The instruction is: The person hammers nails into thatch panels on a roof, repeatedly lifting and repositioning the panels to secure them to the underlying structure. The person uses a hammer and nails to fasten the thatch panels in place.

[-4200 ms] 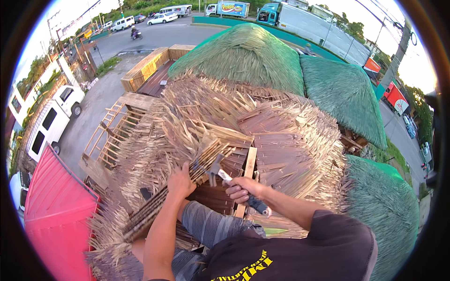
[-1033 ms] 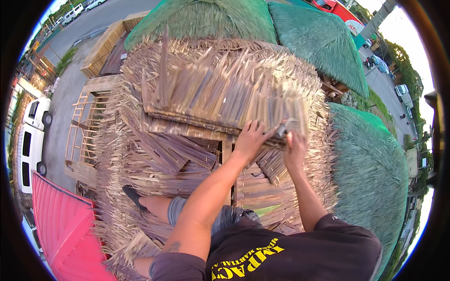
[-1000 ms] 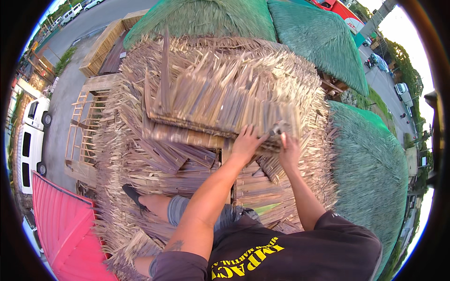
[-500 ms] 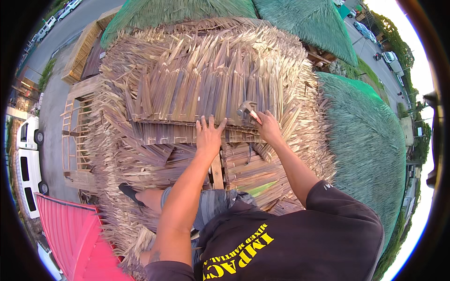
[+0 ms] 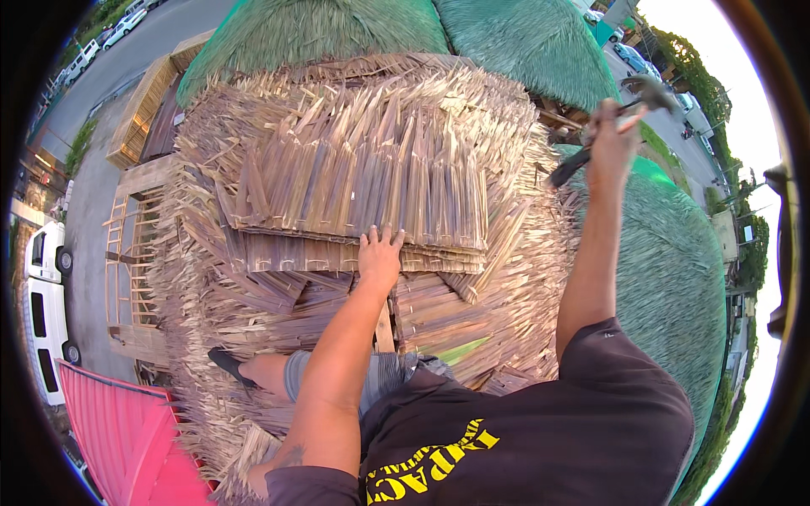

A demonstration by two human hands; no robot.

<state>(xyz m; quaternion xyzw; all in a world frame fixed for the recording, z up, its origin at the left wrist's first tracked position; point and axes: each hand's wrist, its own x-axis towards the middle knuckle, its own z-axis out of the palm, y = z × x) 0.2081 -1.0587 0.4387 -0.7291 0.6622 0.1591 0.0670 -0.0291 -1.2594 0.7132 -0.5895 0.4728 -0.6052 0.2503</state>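
Note:
My right hand is raised high on the far right, closed round the handle of a claw hammer. Motion smears the hammer's head, which points outward past my fist. My left hand rests with fingers spread on the near edge of a stack of brown dried-leaf thatch panels. Its fingertips lie on the top panel. Stitched rows run along the lower edges of the panels, and the stack lies on a sloping thatched roof.
A wooden beam shows through a gap below the stack. Green-netted thatch roofs rise to the right and behind. At lower left is a red metal roof. Bamboo framing and a parked white van lie left, beyond the roof's edge.
My right hand has swung the hammer up and right, away from the thatch panels. My left hand stays on the stack's near edge, its fingers slightly closer together. The view has shifted a little.

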